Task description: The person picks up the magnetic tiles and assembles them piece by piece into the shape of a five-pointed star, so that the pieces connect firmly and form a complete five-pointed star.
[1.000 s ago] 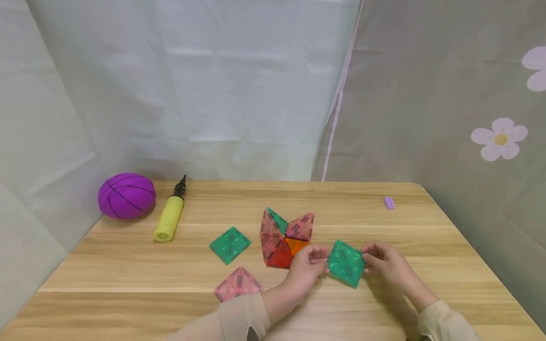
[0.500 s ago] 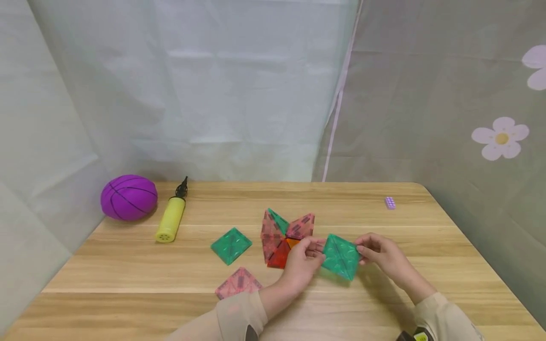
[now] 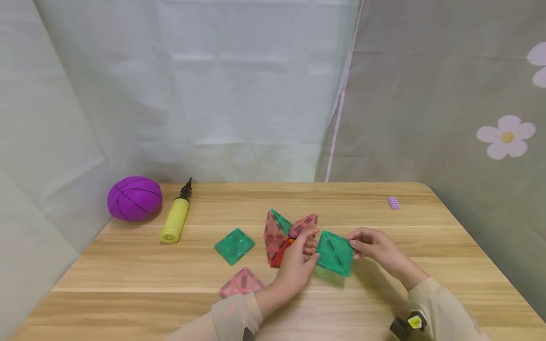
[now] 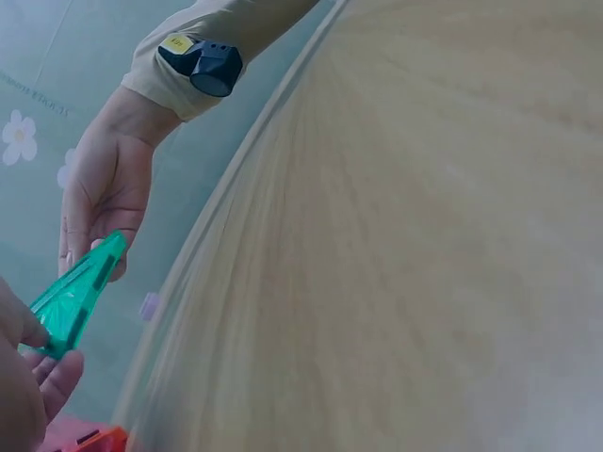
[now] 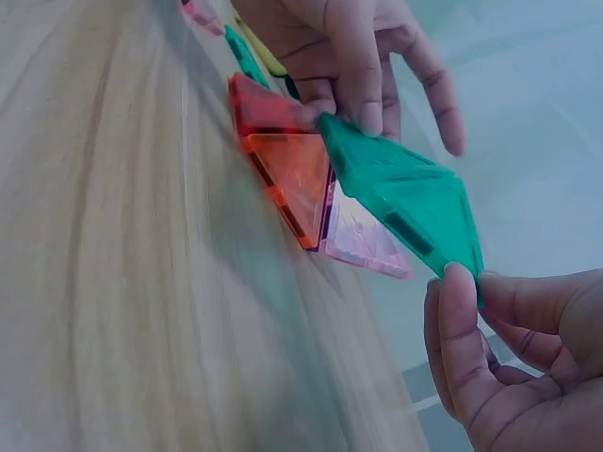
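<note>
A green translucent magnetic tile piece, folded along its middle seam, is held above the table between both hands. My right hand pinches its right corner between thumb and fingertips, as the right wrist view shows. At the opposite corner, my left hand holds it with thumb on one side and fingers on the other. Just behind the left hand stands a built shape of triangular magnetic tiles in pink, red, orange and green. An orange tile of it shows beneath the green piece; the left hand hides part of the shape.
Left of the shape lie a green diamond of tiles and a pink tile piece, partly behind the left sleeve. Farther back are a purple ball, a yellow hand pump and a small purple brick. Curtains surround the wooden table.
Both hands have carried the green tile piece left and slightly away from the body, nearer the built shape. The left hand now covers more of its orange and red tiles.
</note>
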### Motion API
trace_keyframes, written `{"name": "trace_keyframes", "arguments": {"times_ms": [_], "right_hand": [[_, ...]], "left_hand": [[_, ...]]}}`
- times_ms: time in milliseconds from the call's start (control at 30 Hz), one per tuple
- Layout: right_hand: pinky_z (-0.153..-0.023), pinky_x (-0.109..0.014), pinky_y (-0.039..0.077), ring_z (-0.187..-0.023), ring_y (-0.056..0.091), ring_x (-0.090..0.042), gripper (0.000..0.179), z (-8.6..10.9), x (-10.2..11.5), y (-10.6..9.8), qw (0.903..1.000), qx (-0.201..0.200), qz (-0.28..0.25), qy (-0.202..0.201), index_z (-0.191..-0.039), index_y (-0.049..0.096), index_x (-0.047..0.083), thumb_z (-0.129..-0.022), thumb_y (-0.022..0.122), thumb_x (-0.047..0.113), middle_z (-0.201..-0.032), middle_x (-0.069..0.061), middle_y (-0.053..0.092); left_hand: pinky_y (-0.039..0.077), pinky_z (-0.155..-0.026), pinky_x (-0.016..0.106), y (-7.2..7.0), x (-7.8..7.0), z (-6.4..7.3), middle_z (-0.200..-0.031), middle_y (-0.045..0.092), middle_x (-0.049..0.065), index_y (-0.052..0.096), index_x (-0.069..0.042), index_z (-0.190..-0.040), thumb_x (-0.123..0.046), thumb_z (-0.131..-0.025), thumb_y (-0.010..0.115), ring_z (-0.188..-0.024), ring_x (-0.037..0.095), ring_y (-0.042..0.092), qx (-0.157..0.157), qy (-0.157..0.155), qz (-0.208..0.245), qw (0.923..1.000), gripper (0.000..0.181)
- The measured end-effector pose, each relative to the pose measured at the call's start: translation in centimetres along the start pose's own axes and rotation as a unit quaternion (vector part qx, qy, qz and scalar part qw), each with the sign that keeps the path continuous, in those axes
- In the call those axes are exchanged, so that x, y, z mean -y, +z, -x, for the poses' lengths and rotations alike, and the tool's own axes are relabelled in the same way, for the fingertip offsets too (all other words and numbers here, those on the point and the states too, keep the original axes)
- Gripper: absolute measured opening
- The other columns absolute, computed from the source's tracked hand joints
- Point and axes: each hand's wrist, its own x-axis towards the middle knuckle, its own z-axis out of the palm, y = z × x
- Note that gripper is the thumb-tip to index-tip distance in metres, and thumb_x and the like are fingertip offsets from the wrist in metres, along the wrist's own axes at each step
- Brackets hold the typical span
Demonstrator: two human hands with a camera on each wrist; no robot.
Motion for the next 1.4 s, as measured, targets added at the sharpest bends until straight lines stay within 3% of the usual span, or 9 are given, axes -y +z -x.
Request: {"name": "trace_keyframes", "arguments": {"times_ms": [100, 267, 333, 400, 533, 800, 933, 1100, 1400], "right_hand": [[-0.072, -0.023, 0.056, -0.075, 0.060, -0.006, 0.034, -0.6, -0.1, 0.2, 0.9999, 0.008, -0.008, 0.007, -0.116, 0.052, -0.017, -0.097, 0.055, 0.011, -0.091, -0.003, 0.062], [-0.071, -0.021, 0.055, -0.074, 0.058, -0.005, 0.032, -1.5, -0.2, 0.7, 0.9995, 0.011, -0.017, 0.025, -0.116, 0.051, -0.016, -0.097, 0.054, 0.010, -0.090, 0.000, 0.061], [-0.071, -0.021, 0.055, -0.074, 0.058, -0.004, 0.031, -1.9, -0.3, 0.9, 0.9994, 0.013, -0.017, 0.027, -0.116, 0.052, -0.016, -0.097, 0.053, 0.009, -0.090, 0.001, 0.060], [-0.071, -0.020, 0.055, -0.074, 0.057, -0.004, 0.031, -2.2, -0.3, 1.1, 0.9993, 0.019, -0.018, 0.026, -0.116, 0.052, -0.016, -0.097, 0.053, 0.009, -0.090, 0.001, 0.061], [-0.071, -0.020, 0.054, -0.074, 0.057, -0.005, 0.031, -2.7, -0.2, 1.3, 0.9990, 0.031, -0.019, 0.027, -0.116, 0.052, -0.015, -0.098, 0.053, 0.010, -0.091, 0.000, 0.061], [-0.070, -0.021, 0.054, -0.073, 0.055, -0.007, 0.027, -3.7, -0.1, 1.8, 0.9978, 0.053, -0.008, 0.040, -0.113, 0.056, -0.012, -0.098, 0.053, 0.010, -0.091, -0.001, 0.060], [-0.068, -0.021, 0.053, -0.073, 0.055, -0.008, 0.024, -4.5, 0.0, 2.3, 0.9966, 0.063, -0.002, 0.052, -0.110, 0.059, -0.010, -0.097, 0.053, 0.010, -0.089, -0.001, 0.059], [-0.065, -0.021, 0.051, -0.071, 0.055, -0.008, 0.023, -5.5, 0.0, 2.9, 0.9953, 0.080, 0.011, 0.055, -0.109, 0.060, -0.010, -0.096, 0.053, 0.008, -0.088, -0.001, 0.061], [-0.063, -0.021, 0.050, -0.067, 0.054, -0.009, 0.020, -6.8, 0.1, 3.6, 0.9937, 0.099, 0.044, 0.030, -0.101, 0.062, -0.011, -0.095, 0.056, 0.007, -0.084, -0.001, 0.061]], "left_hand": [[0.054, -0.078, 0.022, -0.2, 0.0, 0.1, -0.114, 0.064, 0.008, 0.051, -0.016, -0.133, 0.006, -0.086, 0.063, -0.095, 0.019, 0.063, -0.004, 0.029, -0.064, 0.9975, 0.053], [0.049, -0.064, 0.016, -0.5, -0.1, 0.4, -0.125, 0.057, 0.008, 0.046, -0.016, -0.138, 0.000, -0.085, 0.067, -0.073, 0.008, 0.054, 0.025, 0.048, -0.150, 0.9872, 0.058], [0.046, -0.061, 0.013, -0.5, -0.1, 0.5, -0.123, 0.054, 0.010, 0.043, -0.019, -0.140, -0.003, -0.083, 0.070, -0.070, 0.005, 0.050, 0.048, 0.058, -0.187, 0.9794, 0.064], [0.049, -0.065, 0.015, -0.5, 0.0, 0.6, -0.122, 0.051, 0.012, 0.042, -0.019, -0.142, -0.006, -0.081, 0.073, -0.076, 0.008, 0.056, 0.062, 0.077, -0.222, 0.9699, 0.069], [0.053, -0.073, 0.018, -0.5, 0.2, 0.8, -0.124, 0.048, 0.014, 0.042, -0.017, -0.142, -0.007, -0.080, 0.076, -0.094, 0.016, 0.061, 0.058, 0.109, -0.274, 0.9539, 0.072], [0.049, -0.060, 0.013, -1.2, 0.5, 1.2, -0.108, 0.054, 0.011, 0.045, -0.011, -0.139, -0.020, -0.081, 0.077, -0.074, 0.010, 0.055, 0.035, 0.153, -0.348, 0.9242, 0.067], [0.044, -0.050, 0.013, -1.5, 0.4, 1.6, -0.098, 0.055, 0.009, 0.048, -0.010, -0.136, -0.028, -0.081, 0.077, -0.064, 0.008, 0.051, 0.029, 0.148, -0.391, 0.9078, 0.065], [0.042, -0.044, 0.014, -1.4, 0.4, 1.9, -0.096, 0.056, 0.010, 0.051, -0.009, -0.133, -0.036, -0.080, 0.077, -0.057, 0.009, 0.052, 0.022, 0.119, -0.435, 0.8925, 0.065], [0.049, -0.048, 0.017, -1.2, 0.3, 2.0, -0.098, 0.057, 0.012, 0.049, -0.005, -0.129, -0.041, -0.080, 0.076, -0.057, 0.013, 0.057, 0.031, 0.082, -0.463, 0.8819, 0.067]]}}
